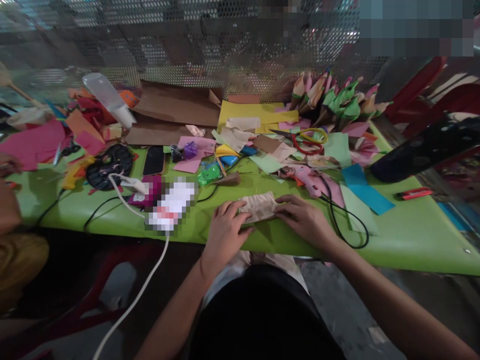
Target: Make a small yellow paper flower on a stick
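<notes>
A small, creased, cream-coloured paper strip [258, 206] lies near the front edge of the green table, between my two hands. My left hand [228, 227] rests over its left end, thumb and fingers bent around that side. The right end is pinched between the thumb and fingers of my right hand [300, 216]. Just behind the strip is a brown paper piece [229, 180], beside a green crinkled wrapper [209, 173]. To the right of my right hand a black cable [330, 215] loops over a pale green sheet [360, 212].
Yellow-and-red scissors [309, 140] lie on paper scraps behind. Wrapped paper cones [337, 102] stand at the back right, near a dark bottle [423, 150] and a red cutter [414, 193]. A lit phone [172, 205] lies left. Another person's arm [8, 202] shows at far left.
</notes>
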The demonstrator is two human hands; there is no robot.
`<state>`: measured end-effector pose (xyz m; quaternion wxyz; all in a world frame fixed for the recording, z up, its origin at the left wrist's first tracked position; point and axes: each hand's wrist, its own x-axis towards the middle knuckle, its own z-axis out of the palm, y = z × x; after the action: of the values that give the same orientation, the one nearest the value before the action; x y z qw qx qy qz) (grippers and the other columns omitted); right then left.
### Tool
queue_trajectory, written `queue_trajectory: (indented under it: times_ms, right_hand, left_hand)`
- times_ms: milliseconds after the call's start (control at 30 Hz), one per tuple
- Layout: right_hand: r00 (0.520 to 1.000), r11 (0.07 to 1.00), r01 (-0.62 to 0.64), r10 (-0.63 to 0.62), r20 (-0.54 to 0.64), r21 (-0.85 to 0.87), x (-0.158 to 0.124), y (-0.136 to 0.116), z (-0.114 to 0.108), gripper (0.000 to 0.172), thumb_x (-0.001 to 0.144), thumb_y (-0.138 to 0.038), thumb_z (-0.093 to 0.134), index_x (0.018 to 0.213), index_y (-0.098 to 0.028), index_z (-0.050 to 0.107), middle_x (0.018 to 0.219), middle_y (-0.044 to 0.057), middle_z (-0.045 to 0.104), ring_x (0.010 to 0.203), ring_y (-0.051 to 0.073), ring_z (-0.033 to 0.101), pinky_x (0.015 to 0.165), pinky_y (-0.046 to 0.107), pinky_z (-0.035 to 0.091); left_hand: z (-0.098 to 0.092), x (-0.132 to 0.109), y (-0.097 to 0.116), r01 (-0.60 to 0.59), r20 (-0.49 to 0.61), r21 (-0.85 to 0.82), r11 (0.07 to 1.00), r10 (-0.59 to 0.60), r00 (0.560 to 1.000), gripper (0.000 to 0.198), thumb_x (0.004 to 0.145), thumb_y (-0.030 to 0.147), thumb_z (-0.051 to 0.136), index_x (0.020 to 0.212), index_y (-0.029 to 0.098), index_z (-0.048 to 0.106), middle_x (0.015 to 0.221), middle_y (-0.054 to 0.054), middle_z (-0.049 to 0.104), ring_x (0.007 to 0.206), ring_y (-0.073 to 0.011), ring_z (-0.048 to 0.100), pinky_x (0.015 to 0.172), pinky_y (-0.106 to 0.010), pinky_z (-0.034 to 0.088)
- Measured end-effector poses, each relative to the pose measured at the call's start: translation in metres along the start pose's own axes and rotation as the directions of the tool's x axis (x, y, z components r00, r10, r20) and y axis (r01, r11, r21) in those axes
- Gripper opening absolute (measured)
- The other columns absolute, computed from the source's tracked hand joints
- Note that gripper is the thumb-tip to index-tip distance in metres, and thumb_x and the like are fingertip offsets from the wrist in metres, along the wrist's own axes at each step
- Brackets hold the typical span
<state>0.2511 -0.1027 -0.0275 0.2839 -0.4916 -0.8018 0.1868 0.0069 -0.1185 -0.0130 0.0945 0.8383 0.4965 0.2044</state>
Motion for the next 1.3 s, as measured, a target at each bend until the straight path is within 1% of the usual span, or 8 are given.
queue_trajectory:
  times_ms: [300,533,700,867,1000,1100,1200,1300]
  right_hand:
    - [0.997,0.99,-0.038,0.047,0.065,-0.132,0.017,0.0,-0.001,0.017,0.097,-0.025,0.051,0.09,-0.022,0.066,0.092,0.008,0.07,0.082,0.022,0.066,0.071,0.031,0.049]
    - [0.997,0.988,0.0,-0.013,-0.078,-0.156,0.02,-0.002,0.003,0.022,0.096,-0.023,0.053,0.107,-0.025,0.072,0.103,0.009,0.073,0.09,0.024,0.069,0.077,0.034,0.052]
    - [0.993,0.99,0.115,-0.116,-0.009,-0.081,0.02,-0.002,0.002,0.019,0.096,-0.029,0.057,0.098,-0.024,0.075,0.101,0.01,0.073,0.091,0.025,0.069,0.08,0.037,0.053]
    - [0.996,0.989,0.08,-0.074,0.058,-0.122,0.023,0.0,0.001,0.017,0.095,-0.026,0.057,0.092,-0.023,0.074,0.097,0.009,0.073,0.089,0.024,0.068,0.077,0.036,0.051]
    - [0.998,0.996,-0.001,0.007,0.063,-0.093,0.027,-0.004,-0.001,0.018,0.095,-0.028,0.058,0.084,-0.022,0.07,0.09,0.008,0.071,0.082,0.022,0.066,0.072,0.032,0.049]
    - [0.994,0.981,-0.099,0.107,0.039,-0.166,0.032,-0.007,0.001,0.016,0.091,-0.029,0.063,0.077,-0.021,0.066,0.081,0.006,0.068,0.076,0.021,0.064,0.065,0.031,0.044]
    - [0.987,0.955,-0.158,0.16,-0.011,-0.251,0.037,-0.006,0.005,0.007,0.085,-0.028,0.069,0.085,-0.022,0.067,0.086,0.006,0.068,0.077,0.022,0.065,0.062,0.03,0.042]
    - [0.993,0.969,-0.118,0.119,-0.007,-0.219,0.038,-0.004,0.008,0.008,0.087,-0.023,0.066,0.095,-0.022,0.067,0.096,0.007,0.069,0.082,0.021,0.066,0.064,0.029,0.044]
  left_hand:
    - [0.004,0.018,-0.005,0.131,0.001,0.021,0.991,-0.131,0.991,0.006,0.093,0.02,0.062,0.092,0.021,0.067,0.094,-0.006,0.071,0.096,-0.0243,0.062,0.084,-0.038,0.048]
    - [0.007,0.026,-0.005,0.182,0.008,0.094,0.979,-0.184,0.983,0.018,0.091,0.017,0.062,0.108,0.023,0.062,0.098,-0.006,0.071,0.098,-0.0253,0.063,0.083,-0.038,0.047]
    - [0.008,0.025,-0.006,0.143,-0.003,0.121,0.982,-0.144,0.99,0.013,0.091,0.016,0.062,0.1,0.024,0.065,0.1,-0.006,0.066,0.099,-0.0252,0.059,0.081,-0.038,0.047]
    - [0.002,0.021,-0.008,0.072,0.023,0.088,0.994,-0.075,0.997,0.008,0.09,0.025,0.067,0.098,0.025,0.068,0.107,-0.005,0.066,0.103,-0.0256,0.057,0.087,-0.039,0.045]
    - [-0.002,0.021,-0.012,0.048,0.065,0.06,0.997,-0.052,0.997,0.02,0.084,0.031,0.076,0.102,0.024,0.068,0.11,-0.005,0.066,0.106,-0.0257,0.057,0.088,-0.039,0.044]
    - [-0.002,0.029,-0.015,0.073,0.088,0.05,0.996,-0.077,0.993,0.007,0.089,0.026,0.069,0.096,0.023,0.068,0.105,-0.005,0.068,0.104,-0.0245,0.059,0.088,-0.038,0.044]
    - [-0.002,0.039,-0.017,0.125,0.139,0.031,0.992,-0.128,0.982,0.006,0.093,0.026,0.064,0.092,0.022,0.068,0.099,-0.004,0.07,0.103,-0.0249,0.06,0.088,-0.039,0.044]
    - [-0.003,0.047,-0.018,0.151,0.152,0.048,0.987,-0.157,0.976,0.016,0.091,0.027,0.067,0.106,0.022,0.068,0.107,-0.006,0.07,0.11,-0.0271,0.059,0.091,-0.041,0.044]
